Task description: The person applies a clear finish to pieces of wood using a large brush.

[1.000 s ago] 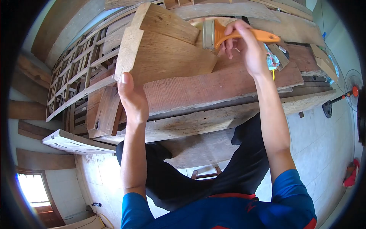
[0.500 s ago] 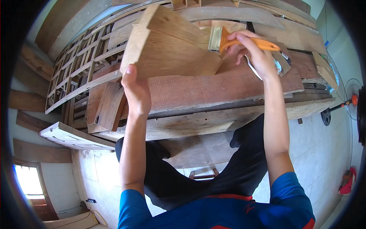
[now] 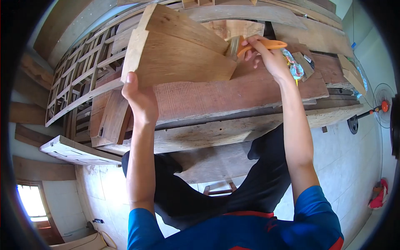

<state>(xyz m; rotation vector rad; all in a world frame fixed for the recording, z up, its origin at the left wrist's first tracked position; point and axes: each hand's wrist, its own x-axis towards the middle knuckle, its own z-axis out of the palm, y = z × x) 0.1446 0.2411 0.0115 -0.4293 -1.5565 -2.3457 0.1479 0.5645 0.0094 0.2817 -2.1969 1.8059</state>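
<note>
Brush (image 3: 239, 45) bristles behind the board (image 3: 175, 54)

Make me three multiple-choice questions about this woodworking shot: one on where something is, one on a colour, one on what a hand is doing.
1. Where is the fan?
A. On the floor at the far right
B. On top of the bench
C. Beside the window

2. What colour is the brush handle?
A. Blue
B. Orange
C. Black

3. What is the left hand doing?
A. Hanging free
B. Holding the brush
C. Gripping the board's near edge

Answers:
1 A: the fan stands on the tiled floor at the right edge.
2 B: the brush in the right hand has an orange handle.
3 C: the left hand clasps the lower edge of the board.
</note>
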